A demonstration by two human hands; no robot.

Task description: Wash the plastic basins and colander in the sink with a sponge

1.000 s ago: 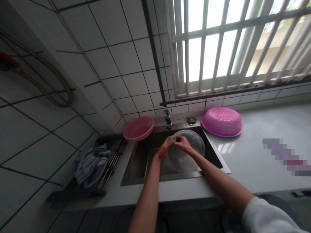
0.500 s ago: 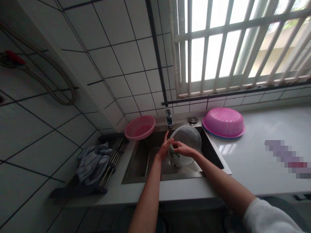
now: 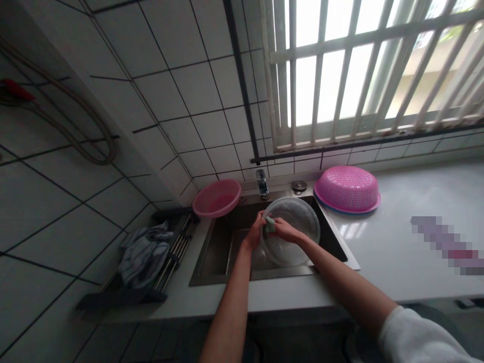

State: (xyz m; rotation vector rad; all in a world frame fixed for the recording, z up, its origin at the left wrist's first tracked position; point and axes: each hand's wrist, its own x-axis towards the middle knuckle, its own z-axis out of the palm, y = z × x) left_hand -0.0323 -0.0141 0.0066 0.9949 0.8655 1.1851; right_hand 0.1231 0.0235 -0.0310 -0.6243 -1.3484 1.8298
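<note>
A clear, finely ribbed plastic bowl (image 3: 298, 229) is tilted over the steel sink (image 3: 215, 252). My left hand (image 3: 254, 233) grips the bowl's left rim with curled fingers. My right hand (image 3: 284, 229) is closed on a small green sponge (image 3: 269, 224) and presses it against the bowl's rim, right next to the left hand. The tap (image 3: 261, 183) stands just behind the bowl.
A pink basin (image 3: 217, 197) sits at the sink's back left corner. A pink perforated basket (image 3: 347, 188) lies upside down on the white counter (image 3: 397, 252) to the right. A bluish cloth (image 3: 145, 252) lies on a dark rack to the left. Tiled walls and a barred window are behind.
The bowl has been turned and tilted again, so its inside faces up more. The left hand, open half a second ago, has closed on the rim. The sponge moved along the rim.
</note>
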